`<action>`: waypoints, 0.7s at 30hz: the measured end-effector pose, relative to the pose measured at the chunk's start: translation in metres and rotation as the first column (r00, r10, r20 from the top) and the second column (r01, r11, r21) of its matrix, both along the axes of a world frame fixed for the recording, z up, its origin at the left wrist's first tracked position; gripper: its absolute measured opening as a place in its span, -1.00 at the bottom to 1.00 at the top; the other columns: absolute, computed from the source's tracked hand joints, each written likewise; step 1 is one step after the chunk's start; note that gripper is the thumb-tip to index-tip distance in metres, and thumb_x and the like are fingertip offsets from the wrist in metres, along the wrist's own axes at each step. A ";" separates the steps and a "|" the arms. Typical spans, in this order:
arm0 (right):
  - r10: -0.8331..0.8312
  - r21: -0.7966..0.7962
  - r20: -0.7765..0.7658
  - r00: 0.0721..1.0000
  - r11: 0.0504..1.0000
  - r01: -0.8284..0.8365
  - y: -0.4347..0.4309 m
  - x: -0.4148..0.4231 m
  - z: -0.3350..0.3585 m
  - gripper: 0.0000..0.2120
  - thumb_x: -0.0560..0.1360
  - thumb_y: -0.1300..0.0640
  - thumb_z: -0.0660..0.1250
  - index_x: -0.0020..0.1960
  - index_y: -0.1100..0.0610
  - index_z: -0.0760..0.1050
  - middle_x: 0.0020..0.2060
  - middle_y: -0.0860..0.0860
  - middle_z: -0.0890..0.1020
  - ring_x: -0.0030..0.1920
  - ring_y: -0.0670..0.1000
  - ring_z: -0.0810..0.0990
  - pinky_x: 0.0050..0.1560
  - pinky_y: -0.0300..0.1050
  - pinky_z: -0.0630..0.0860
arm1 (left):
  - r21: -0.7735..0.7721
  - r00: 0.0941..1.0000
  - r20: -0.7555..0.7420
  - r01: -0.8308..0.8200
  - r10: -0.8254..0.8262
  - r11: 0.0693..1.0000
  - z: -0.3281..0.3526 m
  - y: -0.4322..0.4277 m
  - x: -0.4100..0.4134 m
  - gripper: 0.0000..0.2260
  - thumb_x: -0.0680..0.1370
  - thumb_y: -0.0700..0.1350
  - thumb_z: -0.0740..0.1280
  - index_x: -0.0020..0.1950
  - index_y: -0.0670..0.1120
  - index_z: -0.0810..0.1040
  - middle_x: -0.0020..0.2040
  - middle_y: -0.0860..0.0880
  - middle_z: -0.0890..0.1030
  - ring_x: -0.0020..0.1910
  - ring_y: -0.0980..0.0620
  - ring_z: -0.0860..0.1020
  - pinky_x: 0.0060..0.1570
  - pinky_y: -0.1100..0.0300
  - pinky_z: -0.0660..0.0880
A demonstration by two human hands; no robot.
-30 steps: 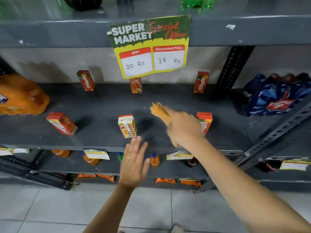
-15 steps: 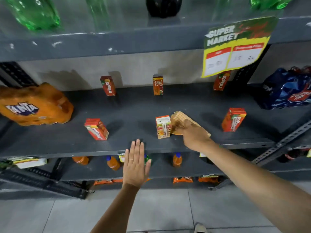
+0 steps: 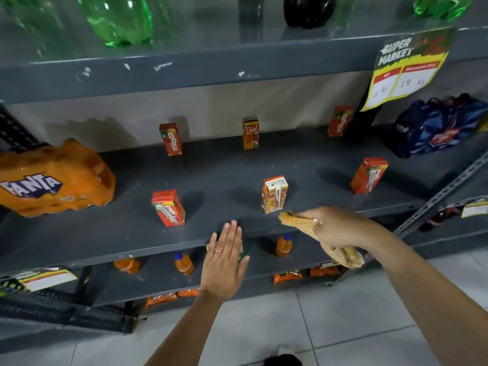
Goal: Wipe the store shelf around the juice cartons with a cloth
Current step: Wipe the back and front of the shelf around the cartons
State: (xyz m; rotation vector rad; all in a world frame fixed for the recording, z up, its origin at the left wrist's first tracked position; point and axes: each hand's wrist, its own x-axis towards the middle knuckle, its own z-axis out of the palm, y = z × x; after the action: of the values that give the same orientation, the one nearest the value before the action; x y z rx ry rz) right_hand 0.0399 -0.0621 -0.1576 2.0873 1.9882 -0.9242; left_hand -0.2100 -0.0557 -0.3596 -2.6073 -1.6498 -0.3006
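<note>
Head view shows my right hand (image 3: 340, 228) clamped on the cloth (image 3: 317, 233) at the shelf (image 3: 224, 170) front edge, just beside the middle front carton (image 3: 274, 194). My left hand (image 3: 224, 262) hovers flat, fingers together, holding nothing. Six juice cartons stand spread over the shelf. Judging by this, the left half and back row are left to wipe.

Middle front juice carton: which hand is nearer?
Right. The right hand, holding the cloth, is just below-right of the carton; the left hand lies lower left, at the shelf edge.
</note>
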 end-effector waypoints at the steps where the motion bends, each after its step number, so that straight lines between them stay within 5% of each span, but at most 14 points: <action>1: 0.052 0.050 -0.026 0.998 0.997 -0.050 -0.001 -0.011 0.007 -0.46 0.51 0.17 0.10 0.37 -0.32 0.33 -0.06 -0.01 0.60 -0.29 -0.06 0.53 -0.40 -0.28 0.38 | 0.001 1.000 0.011 -0.016 0.016 1.000 0.001 -0.001 -0.005 -0.43 0.63 0.11 -0.03 0.56 -0.17 0.01 0.58 -0.12 0.03 0.55 -0.07 -0.04 0.48 -0.06 -0.04; 4: 0.128 0.309 -0.164 0.978 0.948 -0.072 0.000 -0.066 0.001 -0.39 0.46 0.17 0.12 0.43 -0.29 0.24 0.21 0.01 0.49 0.06 0.09 0.55 -0.06 -0.07 0.50 | 0.000 0.999 0.035 -0.037 0.037 0.999 0.001 -0.004 -0.016 -0.43 0.61 0.08 0.02 0.55 -0.18 0.06 0.57 -0.14 0.08 0.55 -0.09 -0.01 0.47 -0.07 0.00; 8: 0.031 0.492 0.136 0.990 0.865 -0.095 0.040 -0.124 -0.033 -0.38 0.48 0.24 0.24 0.50 0.03 0.16 0.18 0.16 0.44 -0.01 0.23 0.58 -0.17 0.00 0.46 | -0.017 0.996 0.082 -0.022 0.023 1.000 0.003 -0.005 -0.014 -0.44 0.61 0.05 0.07 0.54 -0.18 0.09 0.56 -0.13 0.11 0.55 -0.09 0.03 0.46 -0.08 0.05; 15: 0.077 0.276 0.294 0.953 0.948 -0.161 0.046 -0.133 -0.081 -0.47 0.60 0.26 0.09 0.53 0.19 0.06 0.24 0.22 0.52 0.25 0.21 0.49 0.03 0.02 0.50 | -0.022 0.996 0.077 -0.037 0.039 0.999 0.001 -0.005 -0.014 -0.44 0.62 0.05 0.09 0.55 -0.16 0.06 0.57 -0.11 0.07 0.55 -0.07 0.01 0.49 -0.06 -0.01; 21: 0.169 0.132 0.085 0.982 0.975 -0.180 -0.006 -0.075 -0.057 -0.54 0.47 0.23 0.18 0.32 -0.07 0.42 0.09 0.08 0.61 0.03 0.16 0.60 -0.15 -0.06 0.44 | -0.030 0.995 0.058 -0.075 0.076 0.997 0.000 -0.006 -0.009 -0.41 0.61 0.06 0.13 0.56 -0.14 0.04 0.57 -0.10 0.07 0.55 -0.08 0.00 0.48 -0.05 -0.03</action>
State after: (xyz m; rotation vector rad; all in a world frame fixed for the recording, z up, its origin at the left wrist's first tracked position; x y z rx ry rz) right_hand -0.0351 -0.0678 -0.2148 1.9412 2.2122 -0.6863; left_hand -0.2195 -0.0615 -0.3599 -2.5724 -1.7789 -0.3572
